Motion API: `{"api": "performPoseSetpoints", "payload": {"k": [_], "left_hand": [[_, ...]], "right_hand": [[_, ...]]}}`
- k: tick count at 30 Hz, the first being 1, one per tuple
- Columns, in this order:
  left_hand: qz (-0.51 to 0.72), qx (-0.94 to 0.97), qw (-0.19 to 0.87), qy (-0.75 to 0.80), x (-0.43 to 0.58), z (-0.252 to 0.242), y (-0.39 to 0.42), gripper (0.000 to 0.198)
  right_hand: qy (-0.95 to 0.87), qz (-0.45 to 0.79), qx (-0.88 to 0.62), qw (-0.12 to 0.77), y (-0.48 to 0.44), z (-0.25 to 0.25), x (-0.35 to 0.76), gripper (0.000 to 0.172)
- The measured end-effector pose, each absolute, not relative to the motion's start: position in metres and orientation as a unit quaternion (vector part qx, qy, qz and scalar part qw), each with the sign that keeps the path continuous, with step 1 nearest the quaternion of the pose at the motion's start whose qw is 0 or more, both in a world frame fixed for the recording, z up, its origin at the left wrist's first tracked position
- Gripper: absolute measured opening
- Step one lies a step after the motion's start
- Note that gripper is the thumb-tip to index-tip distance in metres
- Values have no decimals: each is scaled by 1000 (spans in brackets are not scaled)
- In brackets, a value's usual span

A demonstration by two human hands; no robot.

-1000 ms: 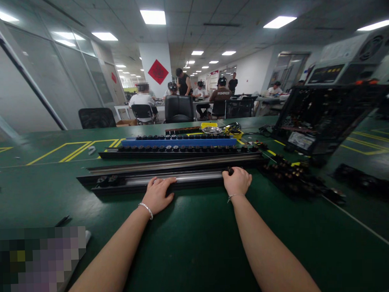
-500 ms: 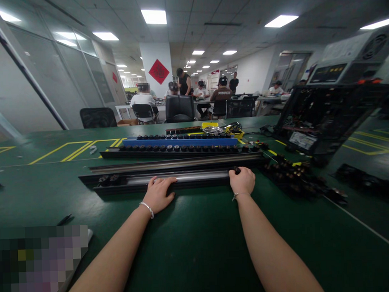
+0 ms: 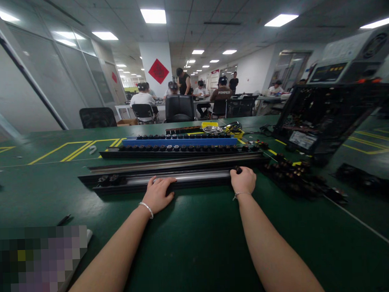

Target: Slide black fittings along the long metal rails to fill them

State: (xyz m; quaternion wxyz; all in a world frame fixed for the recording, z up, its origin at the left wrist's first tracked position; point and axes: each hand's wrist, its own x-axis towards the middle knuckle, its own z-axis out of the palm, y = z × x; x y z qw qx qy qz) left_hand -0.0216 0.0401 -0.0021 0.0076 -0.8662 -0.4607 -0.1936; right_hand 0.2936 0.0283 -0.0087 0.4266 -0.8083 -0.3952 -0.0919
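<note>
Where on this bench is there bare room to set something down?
The green mat is bare between the forearms, on the near side of the black rail under the left hand; the right hand grips a small piece on it. Also bare: left of the rail, below the yellow lines. Crowded: more rails behind it, and black parts to its right.

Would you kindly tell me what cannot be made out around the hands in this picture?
All in the head view:
- The small dark part: mostly hidden inside the closed right hand.
- The rail beneath the left hand: covered by palm and fingers.
- The pieces at the rail's left end: too small to identify.
- The corner patch, lower left: pixelated.
</note>
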Motion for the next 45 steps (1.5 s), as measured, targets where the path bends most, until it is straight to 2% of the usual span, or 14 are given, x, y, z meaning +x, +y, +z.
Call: {"api": "performPoseSetpoints", "payload": {"k": [45], "left_hand": [[-197,-864,3,-463,-24,-4,43,40]], "right_hand": [[-341,-59,-812,471,29,-12,321,38]]}}
